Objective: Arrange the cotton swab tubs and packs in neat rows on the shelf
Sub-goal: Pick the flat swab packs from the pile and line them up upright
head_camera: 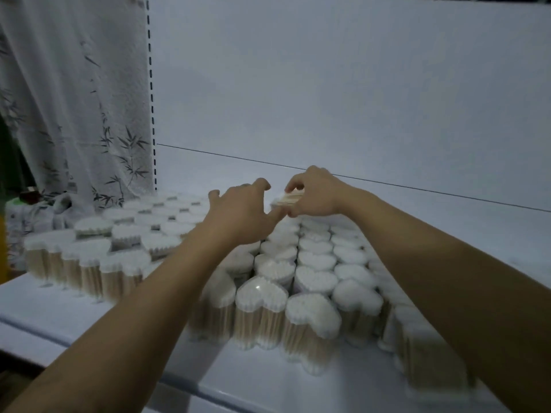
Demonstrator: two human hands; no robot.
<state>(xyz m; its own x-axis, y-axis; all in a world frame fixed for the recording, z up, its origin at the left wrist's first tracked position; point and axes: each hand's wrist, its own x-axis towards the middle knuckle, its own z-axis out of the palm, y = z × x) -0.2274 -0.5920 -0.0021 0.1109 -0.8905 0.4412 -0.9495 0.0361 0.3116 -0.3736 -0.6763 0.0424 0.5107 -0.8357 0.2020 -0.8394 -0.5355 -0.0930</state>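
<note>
- A white metal shelf [447,204] runs under a plain white back panel [328,84]. A slotted upright [151,99] and a bamboo-print curtain [68,99] stand at the left.
- Two blocks of tubs fill the shelf. The right block [316,281] is heart-shaped tubs in tight rows, touching one another. The left block [125,263] sits looser, with gaps and some tubs lower than their neighbours.
- The tubs are thin clear plastic. Pale wooden sticks show through the walls and white cotton tips pack the tops.
- At the far end of the right block, the right hand [316,192] pinches a pack [285,199] between curled fingers and thumb, tipped on its side just above the rows.
- Motion blur makes it hard to tell whether this is a soft pack or a tub.
- The left hand [238,213] is spread and holds nothing. Its forefinger reaches toward the pack and seems to touch its lower edge.
- Handling, as I judge it: each unit is very light and the smooth plastic is a bit slippery.
- The walls are likely to flex or crack if squeezed hard.
- The best hold is across the side walls, low enough to keep the lid seated.
- A nudge could knock over a neighbour, so set it straight down into its slot.
</note>
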